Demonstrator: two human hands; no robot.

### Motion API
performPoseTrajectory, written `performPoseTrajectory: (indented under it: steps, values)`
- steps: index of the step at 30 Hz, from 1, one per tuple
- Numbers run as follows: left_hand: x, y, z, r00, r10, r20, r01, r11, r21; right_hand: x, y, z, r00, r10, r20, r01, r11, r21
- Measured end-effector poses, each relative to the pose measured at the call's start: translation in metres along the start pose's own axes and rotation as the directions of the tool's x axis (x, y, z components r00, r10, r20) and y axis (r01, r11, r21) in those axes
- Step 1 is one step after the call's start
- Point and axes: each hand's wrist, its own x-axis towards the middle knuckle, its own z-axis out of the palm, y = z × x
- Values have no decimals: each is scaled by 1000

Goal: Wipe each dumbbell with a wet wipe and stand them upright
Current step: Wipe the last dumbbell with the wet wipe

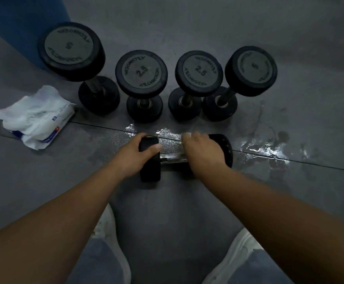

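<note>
Dumbbell [173,157] flat on floor — left hand [135,153] gripping one end, right hand [204,152] clasping handle.

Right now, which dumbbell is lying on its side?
The dumbbell under both hands, nearest the person; the four behind it stand upright.

Gym, upright dumbbells [141,85], grey rubber floor [290,48]

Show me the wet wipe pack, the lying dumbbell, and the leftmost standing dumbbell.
Wet wipe pack [36,116], head view, on its white wrapper.
Lying dumbbell [174,157], head view, on its chrome handle.
Leftmost standing dumbbell [68,45], head view, on its top face.
</note>
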Motion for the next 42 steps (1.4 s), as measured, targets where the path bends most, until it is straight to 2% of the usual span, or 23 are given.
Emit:
performPoseTrajectory:
  steps: [3, 5, 7, 9, 10, 11, 14, 15, 19, 22, 25, 27, 29, 31, 32, 35, 37, 39, 40, 42]
  values:
    - [0, -1, 0, 1000, 1, 12, -1, 1000, 8, -10, -7, 2, 996, 31, 82, -26, 998, -64]
    - [-1, -2, 0, 1000, -7, 19, 7, 1000, -1, -20, -22, 0, 993, -69, 93, 65, 997, 42]
    - [-1, -3, 0, 1000, -16, 13, 16, 1000, -7, -14, -31, -3, 990, -136, 23, 131, 980, 151]
    - [0, 0, -1, 1000, -16, 7, 16, 1000, -5, 4, -29, 0, 1000, -6, -26, 13, 964, 266]
    - [0, 1, -1, 1000, -13, 9, 13, 1000, -6, 8, -29, 5, 997, 83, -1, -78, 944, 320]
    - [-1, 1, -1, 1000, -14, 13, 14, 1000, -4, 8, -33, 9, 994, 109, 24, -111, 930, 351]
    - [-5, 1, 0, 1000, -2, 15, 1, 1000, 13, -15, -48, 24, 993, -106, -49, 116, 915, 387]
    - [-6, 1, -1, 1000, -2, 15, 1, 1000, 13, -18, -43, 25, 989, -129, -77, 150, 890, 430]
    - [-2, 2, -2, 1000, -20, 9, 20, 1000, 15, -5, -15, 33, 985, 140, -105, -69, 863, 500]
    - [-3, 5, -4, 999, -36, 23, 36, 999, 16, -13, -16, 36, 994, 2, -112, 53, 877, 477]
    - [-6, 3, -3, 999, -29, 22, 28, 1000, 11, -6, 5, 32, 988, 123, -92, -46, 805, 591]
    - [-6, 4, -3, 999, -32, 17, 32, 999, 8, -2, 4, 33, 978, 188, -91, -109, 830, 547]
    - [-4, 7, -4, 999, -48, 25, 47, 999, 26, -5, -17, 35, 997, 65, -41, -37, 872, 489]
    - [-5, 8, -5, 998, -52, 31, 51, 998, 37, -10, -34, 36, 991, -126, -49, 134, 889, 437]
    - [-4, 7, -4, 998, -50, 26, 49, 998, 37, -8, -32, 36, 988, -142, -63, 155, 893, 423]
    - [-2, 7, -5, 999, -49, 15, 49, 998, 31, -4, -17, 34, 993, -16, -119, 54, 945, 323]
    - [0, 8, -6, 998, -49, 32, 48, 998, 29, -14, -20, 32, 994, -91, -65, 102, 978, 183]
    - [3, 8, -6, 998, -49, 35, 48, 999, 19, -20, -21, 20, 983, -184, -20, 185, 971, 151]
    - [3, 9, -5, 998, -59, 16, 58, 998, 21, -17, -18, 13, 987, -158, -6, 157, 973, 168]
    - [-1, 18, 0, 991, -49, -126, 65, 990, 122, -7, -8, 5, 998, -61, -32, 66, 979, 192]
